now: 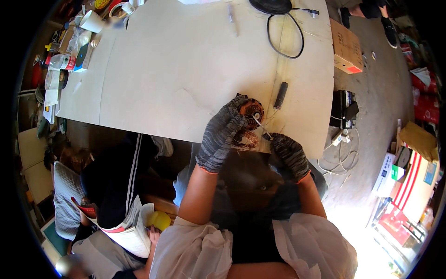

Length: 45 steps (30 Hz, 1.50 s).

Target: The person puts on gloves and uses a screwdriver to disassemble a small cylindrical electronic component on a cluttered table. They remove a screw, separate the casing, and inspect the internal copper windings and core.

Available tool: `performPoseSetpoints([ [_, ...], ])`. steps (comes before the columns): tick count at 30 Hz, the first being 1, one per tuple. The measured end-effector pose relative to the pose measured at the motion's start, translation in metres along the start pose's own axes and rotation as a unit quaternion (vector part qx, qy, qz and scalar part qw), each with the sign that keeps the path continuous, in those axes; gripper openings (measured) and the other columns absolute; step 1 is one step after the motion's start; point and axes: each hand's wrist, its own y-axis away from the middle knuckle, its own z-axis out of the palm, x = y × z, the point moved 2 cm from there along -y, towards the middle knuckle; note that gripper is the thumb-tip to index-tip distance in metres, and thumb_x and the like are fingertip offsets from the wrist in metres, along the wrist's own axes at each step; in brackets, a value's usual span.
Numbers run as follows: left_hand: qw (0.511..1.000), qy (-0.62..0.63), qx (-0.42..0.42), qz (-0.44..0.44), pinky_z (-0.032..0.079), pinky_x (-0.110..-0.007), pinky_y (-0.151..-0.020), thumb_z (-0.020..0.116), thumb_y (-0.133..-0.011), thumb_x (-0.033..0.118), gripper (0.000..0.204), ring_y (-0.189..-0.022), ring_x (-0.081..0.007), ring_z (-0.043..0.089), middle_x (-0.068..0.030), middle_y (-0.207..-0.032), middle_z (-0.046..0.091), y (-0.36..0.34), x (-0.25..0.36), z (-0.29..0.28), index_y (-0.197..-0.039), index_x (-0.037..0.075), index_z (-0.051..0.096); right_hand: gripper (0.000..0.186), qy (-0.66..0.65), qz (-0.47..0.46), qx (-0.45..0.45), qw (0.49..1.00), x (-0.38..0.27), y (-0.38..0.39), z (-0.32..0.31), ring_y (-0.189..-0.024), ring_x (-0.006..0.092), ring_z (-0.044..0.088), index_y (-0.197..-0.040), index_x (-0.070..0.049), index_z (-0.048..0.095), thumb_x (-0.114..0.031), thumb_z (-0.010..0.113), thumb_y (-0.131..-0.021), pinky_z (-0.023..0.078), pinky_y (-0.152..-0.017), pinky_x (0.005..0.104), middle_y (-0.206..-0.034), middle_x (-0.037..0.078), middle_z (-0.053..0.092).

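Both my hands wear grey-and-black knitted gloves with orange cuffs. My left hand is closed round a copper-wound motor core near the table's front edge. The core's round face, with a pale centre, points up toward me. In the fingers of my right hand is a thin light-coloured rod, its far end at the core's face; I cannot make out whether it touches. Below the core lies a tangle of loose copper wire at the edge. A short dark cylindrical piece rests beyond my right hand.
The pale table carries a black round device with a looped cable at the back and clutter along its left side. A cardboard box stands on the floor to the right. Another person sits at left holding papers.
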Motion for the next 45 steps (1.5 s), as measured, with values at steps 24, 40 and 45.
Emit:
performPoseSetpoints([
  [24,0.998,0.032,0.028,-0.038,0.044,-0.027,-0.091,0.058,-0.089,0.017,0.050,-0.106,-0.0150,0.056,-0.0104,-0.128,0.055,-0.003,-0.016,-0.009,-0.131,-0.005,0.047,0.024,-0.383,0.318,0.077,0.864,-0.021,-0.002,0.014,-0.086,0.0168,0.063,-0.112,0.001,0.061,-0.009,0.054,-0.091,0.049,-0.080,0.0276,-0.095,0.010,0.068],
  [40,0.995,0.092,0.031,0.038,0.043,-0.029,-0.094,0.059,-0.088,0.014,0.049,-0.113,-0.0179,0.053,-0.0123,-0.129,0.053,-0.006,-0.027,-0.008,-0.131,-0.006,0.046,0.024,-0.396,0.314,0.097,0.857,-0.030,-0.006,0.028,-0.091,0.0194,0.063,-0.111,0.002,0.060,-0.009,0.055,-0.091,0.049,-0.082,0.0297,-0.099,0.013,0.066],
  [45,0.983,0.171,0.056,0.023,0.048,-0.028,-0.088,0.059,-0.087,0.011,0.048,-0.106,-0.0166,0.055,-0.0122,-0.126,0.055,-0.010,-0.029,-0.016,-0.131,-0.005,0.046,0.023,-0.495,0.369,0.117,0.778,-0.027,-0.021,0.044,-0.088,0.0155,0.061,-0.111,0.000,0.059,-0.006,0.054,-0.090,0.048,-0.082,0.0270,-0.098,0.008,0.065],
])
